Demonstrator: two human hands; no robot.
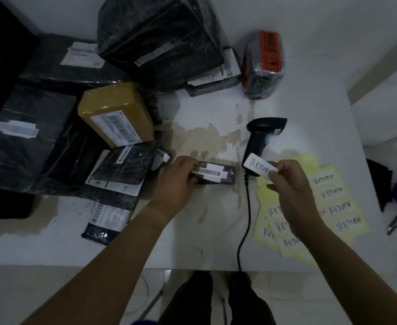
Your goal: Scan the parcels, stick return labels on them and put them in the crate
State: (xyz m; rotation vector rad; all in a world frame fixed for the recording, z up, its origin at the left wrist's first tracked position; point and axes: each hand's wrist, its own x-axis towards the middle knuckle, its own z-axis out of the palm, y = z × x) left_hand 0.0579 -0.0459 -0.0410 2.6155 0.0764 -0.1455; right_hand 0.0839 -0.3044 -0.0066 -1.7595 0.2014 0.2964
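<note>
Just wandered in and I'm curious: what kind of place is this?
Probably a small parcel returns desk: wrapped parcels piled on a white table, a corded barcode scanner, and sheets of handwritten RETURN labels.

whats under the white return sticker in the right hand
The return sticker, pinched in the right hand, hangs over the scanner handle's lower end, hiding it. The cable comes out below, across the table.

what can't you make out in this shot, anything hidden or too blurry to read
All from the head view:
- Crate: not identifiable anywhere in the frame.
- Barcode print on the small black parcel: too small and blurred; the left hand covers its left end.
- The return label: its last letters are hidden under the right hand fingers.
- Label sheets: partly hidden by the right forearm.
- Scanner: its window faces away.
</note>
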